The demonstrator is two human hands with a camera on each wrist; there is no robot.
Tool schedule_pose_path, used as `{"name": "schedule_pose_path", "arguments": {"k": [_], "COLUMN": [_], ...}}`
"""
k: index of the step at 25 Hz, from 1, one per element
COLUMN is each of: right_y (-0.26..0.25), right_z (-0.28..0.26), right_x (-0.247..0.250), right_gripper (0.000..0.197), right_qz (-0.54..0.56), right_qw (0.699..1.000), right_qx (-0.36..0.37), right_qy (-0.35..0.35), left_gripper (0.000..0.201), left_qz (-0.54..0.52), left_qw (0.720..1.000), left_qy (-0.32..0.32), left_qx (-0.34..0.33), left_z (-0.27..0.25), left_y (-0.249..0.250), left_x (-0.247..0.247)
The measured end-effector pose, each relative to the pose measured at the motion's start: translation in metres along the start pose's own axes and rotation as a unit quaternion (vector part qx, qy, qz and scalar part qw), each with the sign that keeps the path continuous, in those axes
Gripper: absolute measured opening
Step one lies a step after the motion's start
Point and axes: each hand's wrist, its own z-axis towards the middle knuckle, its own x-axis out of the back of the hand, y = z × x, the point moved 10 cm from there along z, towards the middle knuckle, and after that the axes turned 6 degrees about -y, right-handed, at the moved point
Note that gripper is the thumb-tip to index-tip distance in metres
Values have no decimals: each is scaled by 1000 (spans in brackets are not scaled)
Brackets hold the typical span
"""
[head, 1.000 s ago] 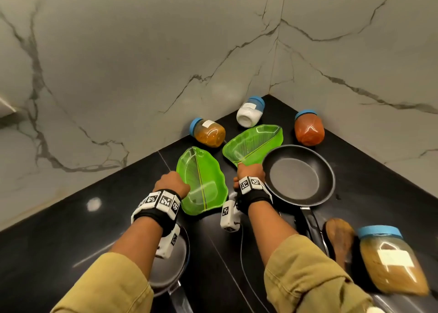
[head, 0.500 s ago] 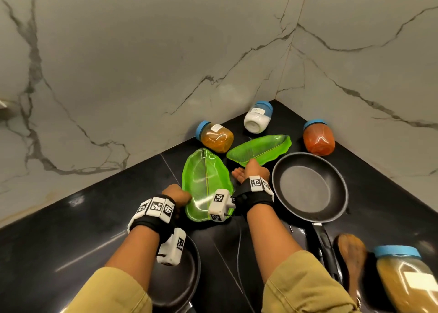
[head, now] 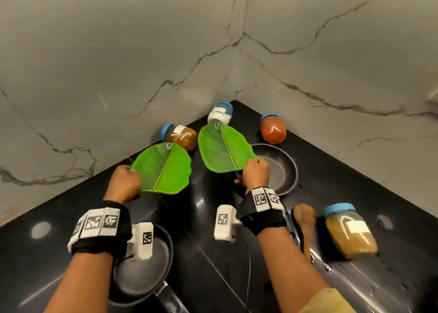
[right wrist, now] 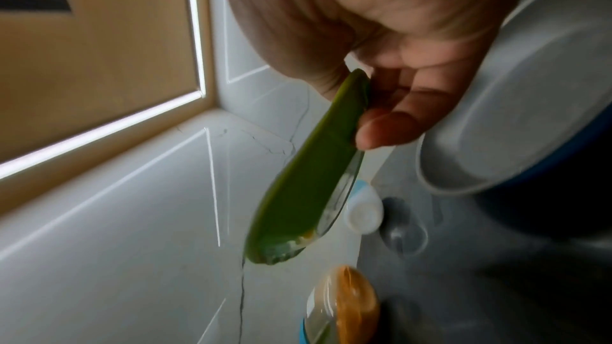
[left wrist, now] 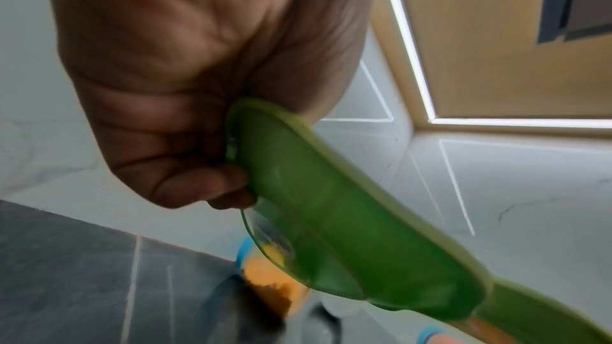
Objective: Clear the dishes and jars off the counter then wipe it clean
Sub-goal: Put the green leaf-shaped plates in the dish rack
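Head view: each hand grips one of two leaf plates; four jars.

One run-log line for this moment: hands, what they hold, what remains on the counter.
left hand: grips left leaf plate | right hand: grips right leaf plate | on counter: jars, pans
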Motion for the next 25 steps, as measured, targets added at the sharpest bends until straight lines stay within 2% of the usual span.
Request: {"name": "schedule_pose_path", "arguments": {"k": [3,5,7,11,13,18,25], "right_y": [-13,-17,-21,-27,-21,-7,22], "right_z": [-25,-52,-85,-164,-220,-377,-534], "right_x": [70,128,195,329,411,592,747], "right_gripper": [18,15,15,19,19,19,14], "right_qz": [17,50,90,105,123,139,169], "right_qw": [999,997,993,983,971,932,866], "right_qx": [36,43,61,107,132,186,229], "right_qy": [14,30,56,110,156,278,411], "left_gripper": [19,11,16,23,23,19,21], "left_qz": [-138,-210,-237,-263,-260,-300,-252], "left_qw": [990,977,967,937,921,858,789], "left_qy": [5,-26,-83,-186,-237,-372,-503], "left_qx": [-24,-28,-50,-133,-167,-188,-246], "left_z": [-45,-84,-129,-231,-296,-473,-668], "left_y": [25,50,83,159,185,217,267], "left_x": [-29,-69,-117,-196,-238,-341,-444]}}
